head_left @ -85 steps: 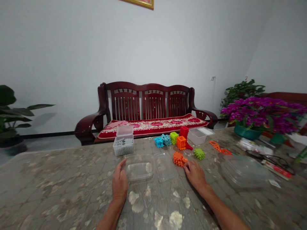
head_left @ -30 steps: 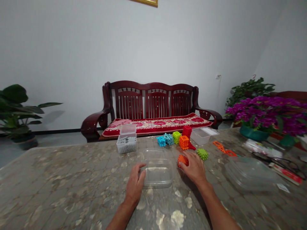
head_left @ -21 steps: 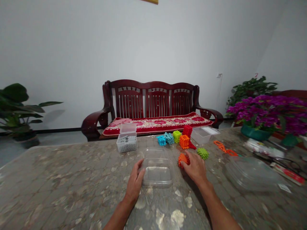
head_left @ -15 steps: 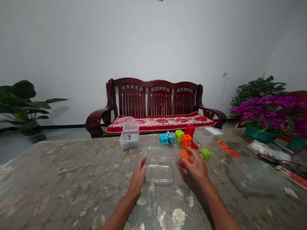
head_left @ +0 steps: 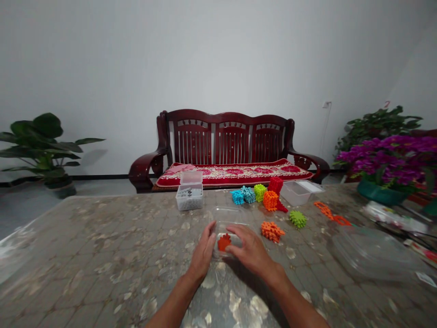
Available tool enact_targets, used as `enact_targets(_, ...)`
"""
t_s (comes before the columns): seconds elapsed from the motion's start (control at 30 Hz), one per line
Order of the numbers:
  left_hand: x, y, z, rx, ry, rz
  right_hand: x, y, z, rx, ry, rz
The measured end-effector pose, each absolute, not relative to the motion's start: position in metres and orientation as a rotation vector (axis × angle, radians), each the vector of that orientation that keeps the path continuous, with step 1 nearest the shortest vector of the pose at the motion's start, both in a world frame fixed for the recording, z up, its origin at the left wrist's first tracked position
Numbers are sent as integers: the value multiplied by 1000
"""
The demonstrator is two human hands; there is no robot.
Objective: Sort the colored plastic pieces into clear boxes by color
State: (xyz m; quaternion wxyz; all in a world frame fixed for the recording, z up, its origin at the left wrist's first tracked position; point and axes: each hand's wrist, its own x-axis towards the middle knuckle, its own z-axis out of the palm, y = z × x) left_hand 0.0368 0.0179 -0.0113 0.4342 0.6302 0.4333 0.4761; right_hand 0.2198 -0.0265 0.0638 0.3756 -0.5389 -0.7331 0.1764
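A clear plastic container [head_left: 230, 214] lies on the table in front of me. My left hand [head_left: 202, 251] rests along its left side, fingers stretched out against the wall. Over the container, my right hand [head_left: 251, 249] pinches an orange toothed plastic piece [head_left: 224, 243] between thumb and fingers. Whether the piece touches the container's floor I cannot tell. To the right of that hand sits a stack of orange toothed pieces [head_left: 272, 231], with a lime green toothed piece [head_left: 298, 219] beyond it.
Behind stand blue [head_left: 237, 197], teal [head_left: 248, 194], lime [head_left: 260, 192], orange [head_left: 270, 201] and red blocks [head_left: 275, 185] of pieces. A lidded box of grey parts [head_left: 190, 200] is at left, an open box [head_left: 294, 195] at right. Clear lids [head_left: 375, 255] and a flowerpot [head_left: 380, 193] lie farther right.
My right hand has moved left from the orange stack to over the container, carrying an orange piece. The rest of the stack stays behind. My left hand keeps beside the container.
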Motion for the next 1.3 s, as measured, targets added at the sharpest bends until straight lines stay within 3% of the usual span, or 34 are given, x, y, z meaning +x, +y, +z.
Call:
enact_targets(0.3, 36, 18, -11, 1584, 1093, 1140, 321, -8, 52, -1743, -1505, 9)
enact_targets(0.6, 35, 18, -13, 1612, 1099, 1127, 354, -14, 41, -2048, -1695, -18)
enact_targets(1.07, 35, 15, -4, 1636, 1122, 1119, 355, -14, 35, -2019, -1595, -99)
enact_targets(1.3, 36, 15, -4, 1627, 1147, 1109, 316, -18, 64, -1643, -1536, 127)
